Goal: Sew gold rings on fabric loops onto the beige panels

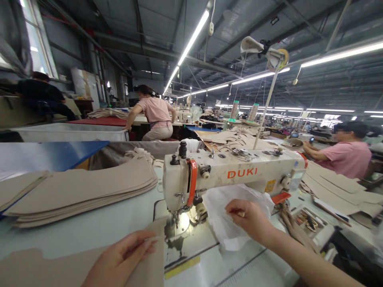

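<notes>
My left hand (121,259) lies on a beige fabric piece (44,269) at the near table edge, its fingers pinching the piece's upper edge close to the needle area. My right hand (248,217) reaches under the arm of the white sewing machine (233,173) and its curled fingers grip a white cloth or plastic sheet (221,223) lying on the machine bed. The lit presser foot (182,217) stands between the two hands.
A stack of beige cut pieces (80,191) lies left of the machine, more beige pieces (338,187) on the right. A tray of small tools (308,221) sits near the right edge. Two people in pink shirts work at other stations; thread cones (235,111) stand behind.
</notes>
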Available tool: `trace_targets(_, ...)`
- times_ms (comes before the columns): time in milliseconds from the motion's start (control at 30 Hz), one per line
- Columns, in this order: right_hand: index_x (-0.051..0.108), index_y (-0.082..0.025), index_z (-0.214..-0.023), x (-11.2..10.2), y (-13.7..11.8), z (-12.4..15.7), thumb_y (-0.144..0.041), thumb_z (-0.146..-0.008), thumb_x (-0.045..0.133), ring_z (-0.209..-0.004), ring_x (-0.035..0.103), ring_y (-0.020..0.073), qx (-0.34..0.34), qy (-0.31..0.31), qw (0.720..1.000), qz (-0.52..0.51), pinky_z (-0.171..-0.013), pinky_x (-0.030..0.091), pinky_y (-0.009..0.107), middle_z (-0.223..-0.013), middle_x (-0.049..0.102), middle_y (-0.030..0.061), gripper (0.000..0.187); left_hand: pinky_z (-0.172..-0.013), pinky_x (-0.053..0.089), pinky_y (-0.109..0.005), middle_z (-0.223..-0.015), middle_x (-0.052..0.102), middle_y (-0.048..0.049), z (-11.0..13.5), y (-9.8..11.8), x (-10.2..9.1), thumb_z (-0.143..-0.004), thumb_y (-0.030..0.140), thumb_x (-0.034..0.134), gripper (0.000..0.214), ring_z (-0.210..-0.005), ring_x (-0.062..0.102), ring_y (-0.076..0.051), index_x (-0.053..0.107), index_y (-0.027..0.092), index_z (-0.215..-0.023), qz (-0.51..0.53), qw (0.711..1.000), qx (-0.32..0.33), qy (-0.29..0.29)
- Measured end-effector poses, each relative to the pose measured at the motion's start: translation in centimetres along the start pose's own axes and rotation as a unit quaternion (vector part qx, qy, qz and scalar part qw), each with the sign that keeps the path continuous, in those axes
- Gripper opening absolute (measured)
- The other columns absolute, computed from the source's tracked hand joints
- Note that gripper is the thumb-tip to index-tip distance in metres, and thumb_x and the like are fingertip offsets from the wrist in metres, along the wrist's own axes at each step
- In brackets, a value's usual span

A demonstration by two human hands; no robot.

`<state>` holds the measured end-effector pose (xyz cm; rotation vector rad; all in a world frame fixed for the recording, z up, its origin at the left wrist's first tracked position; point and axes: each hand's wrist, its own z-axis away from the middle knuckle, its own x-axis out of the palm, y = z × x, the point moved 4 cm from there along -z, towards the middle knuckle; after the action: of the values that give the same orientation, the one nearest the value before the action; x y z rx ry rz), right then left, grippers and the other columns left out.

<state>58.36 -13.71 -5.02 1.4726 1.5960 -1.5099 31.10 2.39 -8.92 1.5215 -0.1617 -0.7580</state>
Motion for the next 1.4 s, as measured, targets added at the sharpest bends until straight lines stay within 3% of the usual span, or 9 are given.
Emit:
trace_targets(167,0.066,-0.017,-0.080,0.0,-2.1,1.9,-0.016,-0.083,0.054,-0.072,0.066,0.0148,-0.068,0.076,0.978,-0.182,-0.068,0.051,0.022,-0.078,0.071,0.0036,0.012,-0.070,0.051,-0.030,-0.073,0.075,-0.0021,0.9,1.3,0.3,-0.056,0.052,0.059,0.034,-0.078,0.067,-0.029,0.072,0.023,-0.068,-0.033,0.999,0.023,0.005)
trace_targets(300,0.065,-0.018,-0.077,0.1,-3.4,2.3,-0.019,-0.082,0.057,-0.070,0.065,0.0150,-0.072,0.095,0.965,-0.235,-0.066,0.050,0.023,-0.075,0.070,0.0033,0.010,-0.065,0.048,-0.028,-0.066,0.071,-0.0005,1.0,1.0,0.4,-0.061,0.049,0.059,0.029,-0.071,0.065,-0.026,0.070,0.022,-0.067,-0.034,0.999,0.038,0.007)
trace_targets(433,0.066,-0.019,-0.074,1.5,-5.2,2.1,-0.023,-0.079,0.062,-0.068,0.065,0.0154,-0.054,0.081,0.941,-0.324,-0.065,0.050,0.023,-0.073,0.070,0.0029,0.008,-0.068,0.047,-0.028,-0.067,0.071,-0.0007,1.3,1.0,0.8,-0.061,0.040,0.060,0.022,-0.072,0.064,-0.024,0.070,0.021,-0.065,0.018,0.999,0.050,0.001)
trace_targets(633,0.070,-0.019,-0.074,6.6,-9.4,0.7,-0.034,-0.072,0.072,-0.063,0.060,0.0153,0.002,-0.013,0.867,-0.499,-0.060,0.047,0.024,-0.070,0.068,0.0031,0.016,-0.064,0.044,-0.027,-0.062,0.067,-0.0008,1.5,0.4,1.6,-0.059,0.034,0.066,0.017,-0.064,0.059,-0.019,0.069,0.018,-0.064,0.108,0.993,0.043,-0.024)
trace_targets(800,0.071,-0.018,-0.072,8.6,-10.7,-0.5,-0.046,-0.069,0.075,-0.059,0.055,0.0137,0.012,-0.033,0.851,-0.524,-0.056,0.044,0.023,-0.065,0.064,0.0015,0.028,-0.065,0.042,-0.028,-0.061,0.067,-0.0016,1.1,-0.4,1.3,-0.059,0.034,0.071,0.019,-0.063,0.058,-0.018,0.069,0.016,-0.065,0.144,0.989,0.036,-0.015)
trace_targets(1033,0.069,-0.017,-0.067,9.3,-10.3,-1.0,-0.045,-0.064,0.080,-0.054,0.051,0.0107,0.040,-0.044,0.830,-0.555,-0.054,0.041,0.022,-0.060,0.063,-0.0002,0.030,-0.062,0.044,-0.028,-0.055,0.066,-0.0001,0.7,-0.3,1.6,-0.053,0.038,0.077,0.026,-0.058,0.058,-0.017,0.067,0.016,-0.064,0.202,0.979,-0.004,-0.033)
trace_targets(1300,0.069,-0.017,-0.074,11.0,-10.4,-0.6,-0.055,-0.059,0.081,-0.065,0.065,0.0167,0.090,-0.135,0.779,-0.605,-0.065,0.051,0.028,-0.068,0.067,0.0024,0.042,-0.059,0.043,-0.027,-0.060,0.070,-0.0023,1.6,-0.2,2.1,-0.052,0.041,0.083,0.035,-0.054,0.060,-0.015,0.065,0.015,-0.067,0.259,0.957,-0.043,-0.125)
trace_targets(1400,0.069,-0.018,-0.076,11.2,-10.4,-0.3,-0.056,-0.062,0.079,-0.069,0.066,0.0188,0.067,-0.140,0.795,-0.587,-0.067,0.052,0.029,-0.072,0.068,0.0035,0.042,-0.058,0.043,-0.027,-0.059,0.070,-0.0027,1.8,0.1,2.2,-0.052,0.040,0.082,0.035,-0.052,0.059,-0.014,0.064,0.014,-0.067,0.264,0.955,-0.045,-0.124)
